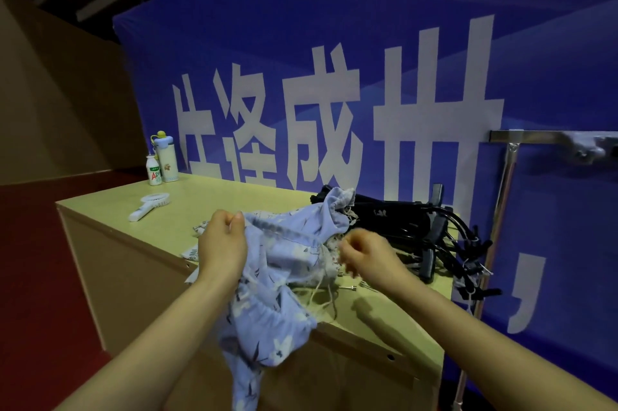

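Observation:
A light blue floral garment [287, 243] with gathered elastic hems lies bunched on the pale table [214, 196] and hangs over its front edge. My left hand [222, 243] grips the garment's upper left edge, thumb and fingers pinched on the cloth. My right hand [366, 256] is at the garment's right side, fingers curled around pale drawstrings [321, 290] that trail from it; the hand is blurred. Small metal cord tips [349, 288] lie on the table under the right wrist.
A heap of black clip hangers [421, 230] lies at the table's back right. A white handheld fan [148, 206], a small drink bottle [153, 171] and a white flask [166, 156] stand at back left. A metal rack [501, 210] stands on the right against a blue banner [368, 59].

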A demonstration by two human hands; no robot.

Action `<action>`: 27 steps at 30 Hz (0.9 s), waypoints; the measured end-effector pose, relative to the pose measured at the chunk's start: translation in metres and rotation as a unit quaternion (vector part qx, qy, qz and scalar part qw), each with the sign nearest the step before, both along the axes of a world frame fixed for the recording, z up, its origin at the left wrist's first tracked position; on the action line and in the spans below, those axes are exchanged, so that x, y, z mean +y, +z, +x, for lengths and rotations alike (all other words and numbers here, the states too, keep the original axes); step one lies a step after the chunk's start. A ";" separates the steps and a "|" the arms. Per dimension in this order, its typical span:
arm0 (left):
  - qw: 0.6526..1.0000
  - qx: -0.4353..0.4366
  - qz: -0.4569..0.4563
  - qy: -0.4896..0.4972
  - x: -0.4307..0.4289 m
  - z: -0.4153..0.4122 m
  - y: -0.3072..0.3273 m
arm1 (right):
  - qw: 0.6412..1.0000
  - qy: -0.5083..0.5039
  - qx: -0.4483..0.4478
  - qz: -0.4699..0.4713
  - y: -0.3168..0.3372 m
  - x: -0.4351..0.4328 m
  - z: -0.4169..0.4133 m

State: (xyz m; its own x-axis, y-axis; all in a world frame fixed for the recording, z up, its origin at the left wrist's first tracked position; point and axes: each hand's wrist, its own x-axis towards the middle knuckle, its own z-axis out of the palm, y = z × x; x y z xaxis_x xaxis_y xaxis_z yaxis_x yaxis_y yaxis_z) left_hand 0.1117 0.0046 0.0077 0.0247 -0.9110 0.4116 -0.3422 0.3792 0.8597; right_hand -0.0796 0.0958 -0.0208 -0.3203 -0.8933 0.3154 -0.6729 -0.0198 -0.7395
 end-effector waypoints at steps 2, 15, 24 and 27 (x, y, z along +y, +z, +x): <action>0.999 -0.005 -0.016 0.028 0.002 0.010 0.007 | 0.971 0.163 -0.172 -0.031 0.020 0.002 0.035; 0.992 0.001 0.010 0.125 -0.005 0.109 0.012 | 0.913 0.278 0.223 0.200 -0.034 -0.072 0.128; 0.998 -0.045 0.045 0.026 -0.017 0.068 -0.003 | 0.942 0.266 0.166 0.118 -0.024 -0.080 0.132; 0.997 -0.044 0.048 0.028 -0.026 0.058 -0.005 | 0.946 0.227 0.218 0.079 -0.018 -0.081 0.133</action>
State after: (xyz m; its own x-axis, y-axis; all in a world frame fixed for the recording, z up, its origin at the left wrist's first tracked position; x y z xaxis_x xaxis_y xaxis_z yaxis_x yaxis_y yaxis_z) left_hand 0.1698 -0.0214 0.0031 0.0453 -0.9446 0.3251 -0.4359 0.2741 0.8572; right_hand 0.0537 0.0153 -0.0386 0.2376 -0.9545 0.1802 -0.8629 -0.2926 -0.4121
